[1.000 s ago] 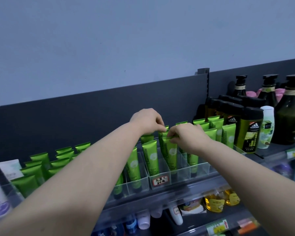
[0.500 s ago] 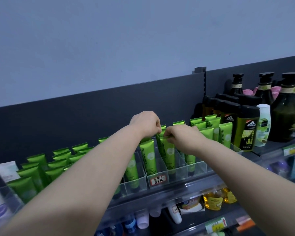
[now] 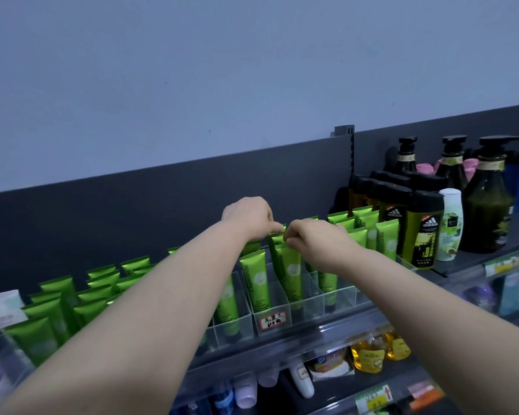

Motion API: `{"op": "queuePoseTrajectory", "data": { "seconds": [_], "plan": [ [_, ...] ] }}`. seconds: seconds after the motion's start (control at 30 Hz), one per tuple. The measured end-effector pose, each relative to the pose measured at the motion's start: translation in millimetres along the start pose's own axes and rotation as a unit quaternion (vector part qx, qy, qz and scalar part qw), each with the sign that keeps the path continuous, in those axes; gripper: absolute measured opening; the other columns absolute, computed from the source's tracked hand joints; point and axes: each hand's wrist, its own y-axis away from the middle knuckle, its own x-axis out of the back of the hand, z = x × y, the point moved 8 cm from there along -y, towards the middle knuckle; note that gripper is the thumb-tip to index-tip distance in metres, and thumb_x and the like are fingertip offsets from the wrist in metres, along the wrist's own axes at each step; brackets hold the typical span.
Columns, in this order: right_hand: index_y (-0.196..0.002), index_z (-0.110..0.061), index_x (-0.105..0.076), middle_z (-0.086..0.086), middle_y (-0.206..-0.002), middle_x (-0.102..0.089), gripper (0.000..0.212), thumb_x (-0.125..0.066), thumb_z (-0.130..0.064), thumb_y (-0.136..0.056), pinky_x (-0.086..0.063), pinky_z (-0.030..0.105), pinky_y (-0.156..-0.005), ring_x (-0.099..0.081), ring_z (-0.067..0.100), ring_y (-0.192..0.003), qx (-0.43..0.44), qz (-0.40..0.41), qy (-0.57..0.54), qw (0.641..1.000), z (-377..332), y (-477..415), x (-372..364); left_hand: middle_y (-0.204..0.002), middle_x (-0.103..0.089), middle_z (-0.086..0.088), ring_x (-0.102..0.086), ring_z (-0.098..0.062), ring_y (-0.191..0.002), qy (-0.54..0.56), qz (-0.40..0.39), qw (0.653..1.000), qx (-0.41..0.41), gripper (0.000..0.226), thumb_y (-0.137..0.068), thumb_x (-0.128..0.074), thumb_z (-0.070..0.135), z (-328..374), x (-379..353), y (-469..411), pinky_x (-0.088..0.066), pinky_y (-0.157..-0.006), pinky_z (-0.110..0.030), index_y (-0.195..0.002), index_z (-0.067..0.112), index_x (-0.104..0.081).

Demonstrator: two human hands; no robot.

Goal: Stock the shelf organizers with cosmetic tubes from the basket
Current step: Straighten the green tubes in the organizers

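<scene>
**Shelf lot, all places given from the handwritten label (image 3: pixel 274 320).**

1. Dark back panel (image 3: pixel 132 220): behind and above the label, running the full width.
2. Shelf rail (image 3: pixel 312 336): directly under the label.
3. Clear organizers (image 3: pixel 336 298): a row of narrow bins on either side of the label; the label is stuck on one bin's front wall.
4. Pump bottles (image 3: pixel 489 211): far right of the label, at the back.
5. Adidas bottles (image 3: pixel 426 232): right of the label, in front of the pump bottles.
6. Stocked green tubes (image 3: pixel 57 298): banked far left of the label; more stand to its right.
7. Left hand (image 3: pixel 247 218): above the label, slightly left. Fingers curled down onto crimped tube tops; whether it grips one cannot be told.
8. Right hand (image 3: pixel 318 242): above and right of the label. Fingertips closed in a pinch on the crimp of the held tube (image 3: pixel 289 274).
9. Held tube: in the bin just right of the label, touching its neighbours. Long axis near upright, leaning back slightly; crimp up, cap down, print facing out.

**Handling note (judgement):** seat the tube by lowering it straight along its long axis until the cap reaches the bin floor. Keep the print forward and steady the tubes behind so the row does not topple. Release only once it stands unaided.
</scene>
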Motion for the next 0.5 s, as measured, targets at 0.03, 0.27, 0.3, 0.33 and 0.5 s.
{"op": "queuePoseTrajectory", "data": {
  "seconds": [0.03,0.27,0.3,0.33,0.5],
  "plan": [
    [-0.115,-0.028,-0.056,-0.004,-0.119,-0.06,0.025,-0.038,-0.034,-0.1,-0.038,0.045,-0.093,-0.054,0.021,-0.113,-0.002,0.003,0.002,1.0,1,0,2,-0.082,-0.069,0.009,-0.061,-0.015,-0.083,0.015,0.014,1.0,0.008,0.03,-0.081,-0.065,0.054,-3,6,-2,-0.047,-0.068,-0.028,-0.07,0.027,-0.065],
    [-0.11,-0.03,-0.06,-0.007,-0.118,-0.064,0.026,-0.038,-0.026,-0.099,-0.043,0.042,-0.094,-0.057,0.02,-0.111,-0.017,0.018,-0.009,1.0,9,-4,3,-0.089,-0.071,0.013,-0.063,-0.012,-0.09,0.023,-0.006,1.0,0.007,0.008,-0.079,-0.074,0.037,-9,3,-14,-0.052,-0.076,-0.03,-0.082,0.031,-0.073],
    [-0.109,-0.031,-0.061,-0.009,-0.117,-0.064,0.027,-0.038,-0.023,-0.098,-0.045,0.041,-0.093,-0.058,0.019,-0.11,-0.02,0.029,-0.02,0.999,12,-4,5,-0.089,-0.071,0.014,-0.063,-0.011,-0.09,0.016,-0.014,1.0,0.0,0.003,-0.079,-0.074,0.034,-7,-1,-15,-0.052,-0.077,-0.03,-0.08,0.031,-0.073],
    [-0.108,-0.031,-0.061,-0.01,-0.116,-0.065,0.028,-0.039,-0.02,-0.096,-0.046,0.04,-0.093,-0.058,0.018,-0.109,-0.024,0.041,-0.028,0.998,15,-4,7,-0.089,-0.071,0.015,-0.063,-0.01,-0.09,0.007,-0.016,1.0,-0.006,0.003,-0.079,-0.073,0.031,-4,-3,-17,-0.052,-0.078,-0.03,-0.076,0.032,-0.072],
    [-0.108,-0.029,-0.062,-0.006,-0.114,-0.065,0.028,-0.038,-0.018,-0.098,-0.048,0.038,-0.09,-0.058,0.019,-0.108,-0.047,0.076,-0.027,0.996,33,2,18,-0.093,-0.071,0.014,-0.065,-0.014,-0.091,-0.001,-0.011,1.0,-0.009,0.011,-0.081,-0.069,0.024,-3,-13,-24,-0.053,-0.077,-0.03,-0.073,0.032,-0.069]
  ]
}}
